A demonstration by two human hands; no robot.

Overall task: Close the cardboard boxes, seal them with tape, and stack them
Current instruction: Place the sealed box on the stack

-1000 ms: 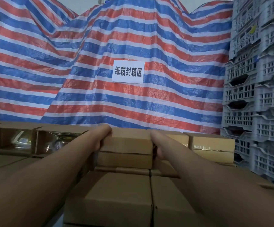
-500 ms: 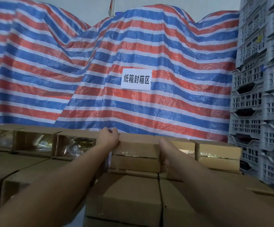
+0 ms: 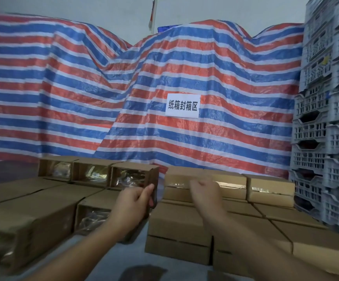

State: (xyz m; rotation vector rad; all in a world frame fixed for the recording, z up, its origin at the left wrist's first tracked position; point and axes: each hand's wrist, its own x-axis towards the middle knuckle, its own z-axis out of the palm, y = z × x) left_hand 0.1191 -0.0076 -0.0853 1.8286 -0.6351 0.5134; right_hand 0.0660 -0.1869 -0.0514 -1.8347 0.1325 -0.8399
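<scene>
left hand [image 3: 133, 201] loosely curled, empty | right hand [image 3: 204, 192] blurred, grip unclear | open-ended box [image 3: 132, 176] just beyond left fingers, long axis running away | left nearer

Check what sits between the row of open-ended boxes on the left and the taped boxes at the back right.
In the head view, a narrow gap separates the open-ended boxes from the taped boxes; striped tarp shows through it, with the left hand in front.

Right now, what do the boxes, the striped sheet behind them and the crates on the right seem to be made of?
Boxes: brown cardboard, matte, with folded flap seams. Striped sheet: probably woven plastic tarpaulin, slightly shiny and creased. Crates: pale grey moulded plastic, judging by their lattice walls.
</scene>
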